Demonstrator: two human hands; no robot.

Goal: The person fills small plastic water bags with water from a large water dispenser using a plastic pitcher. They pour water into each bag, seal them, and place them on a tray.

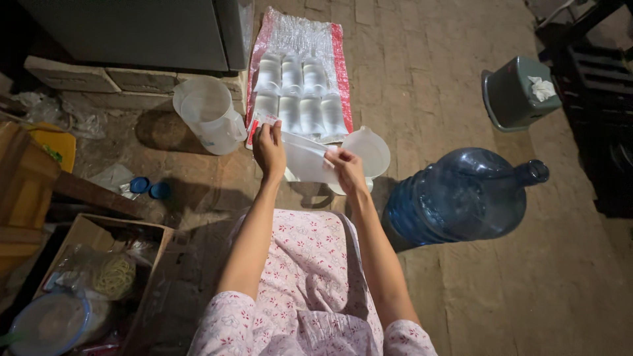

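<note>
Fingers of left hand [269, 150] and right hand [346, 170] gripping clear plastic bag [304, 158], contents indistinct.

A pack of cups [300, 92] lay on the floor [461, 290], a jug [210, 115] to its left, a lidded container [366, 155] just before it, and a water bottle [461, 198] lying further right.

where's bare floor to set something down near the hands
Bare brick floor lies between the pack of white cups and the grey bin, and below the water jug. It is crowded by the left hand and right hand: clear pitcher, cups, plastic bag.
</note>
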